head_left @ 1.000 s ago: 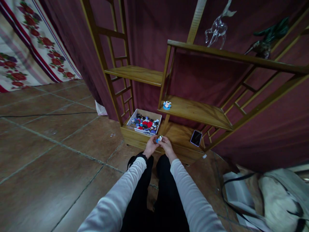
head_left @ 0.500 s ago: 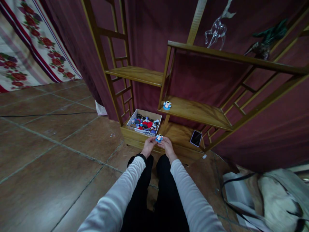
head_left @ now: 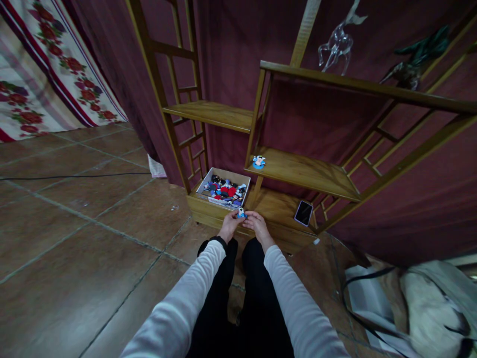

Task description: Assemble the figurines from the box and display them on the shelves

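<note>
Between my fingers is a small blue-and-white figurine (head_left: 241, 213) on a blue base, held in front of the shelf unit. My left hand (head_left: 229, 225) pinches it from the left. My right hand (head_left: 257, 223) has its fingertips closed at the figurine's right side. Just beyond my hands, a white cardboard box (head_left: 246, 197) holds many small figurines in red, black, blue and purple. A similar figurine (head_left: 259, 162) with a blue base stands upright on the middle shelf (head_left: 298, 171), near its left end.
A phone (head_left: 303, 213) lies on the bottom shelf at the right. On the top shelf stand a clear glass animal figure (head_left: 337, 47) and a dark green sculpture (head_left: 413, 59). A beige bag (head_left: 428, 303) sits on the floor at right. A black cable (head_left: 74, 177) crosses the floor at left.
The figurine has been turned between my fingers and has shifted slightly to the left. Its front no longer faces me as before. My arms have barely moved.
</note>
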